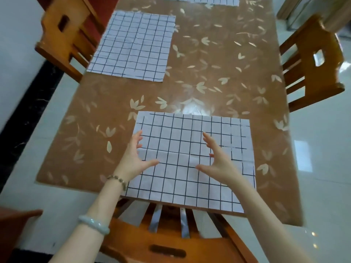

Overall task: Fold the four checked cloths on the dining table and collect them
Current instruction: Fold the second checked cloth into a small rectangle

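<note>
A white cloth with a black check [191, 188] lies flat at the near edge of the brown leaf-patterned table [218, 73]. My left hand [135, 158] is over its left edge and my right hand [216, 158] over its middle. Both hands have spread fingers and hold nothing. Whether they touch the cloth is not clear. A second checked cloth [133, 46] lies flat at the far left. The edge of a third checked cloth [203, 0] shows at the top of the view.
Wooden chairs surround the table: one [171, 242] right in front of me, one [66, 33] at the left, one [311, 61] at the right. A shiny pale floor lies around them. A reddish-brown corner [17, 224] shows at lower left.
</note>
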Available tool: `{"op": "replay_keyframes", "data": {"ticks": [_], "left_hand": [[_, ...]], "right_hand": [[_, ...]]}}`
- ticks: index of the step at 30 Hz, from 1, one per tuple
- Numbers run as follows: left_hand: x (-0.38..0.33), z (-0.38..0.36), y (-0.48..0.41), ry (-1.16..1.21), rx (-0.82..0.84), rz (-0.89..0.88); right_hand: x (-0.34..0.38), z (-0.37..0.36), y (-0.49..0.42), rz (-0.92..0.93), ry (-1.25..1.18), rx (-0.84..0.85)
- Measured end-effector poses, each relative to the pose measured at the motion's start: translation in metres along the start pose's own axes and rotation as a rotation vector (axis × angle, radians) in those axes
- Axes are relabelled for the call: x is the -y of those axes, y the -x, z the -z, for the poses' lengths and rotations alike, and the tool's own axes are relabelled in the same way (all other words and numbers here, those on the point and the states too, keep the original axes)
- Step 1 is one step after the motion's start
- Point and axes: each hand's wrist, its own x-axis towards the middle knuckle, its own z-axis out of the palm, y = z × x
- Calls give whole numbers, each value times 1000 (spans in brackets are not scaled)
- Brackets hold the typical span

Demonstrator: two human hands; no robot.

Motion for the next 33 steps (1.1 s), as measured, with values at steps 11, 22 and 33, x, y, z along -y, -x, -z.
{"op": "replay_keyframes", "data": {"ticks": [11,22,33], "left_hand": [[50,-19,-48,-491,-392,332],[47,3,-79,-357,-311,508],[21,50,-54,-334,-179,196]], "right_hand": [[-70,-38,-43,-37,621,165],[-80,-40,-44,-44,722,234],[-64,-58,-61,-17,744,272]]}}
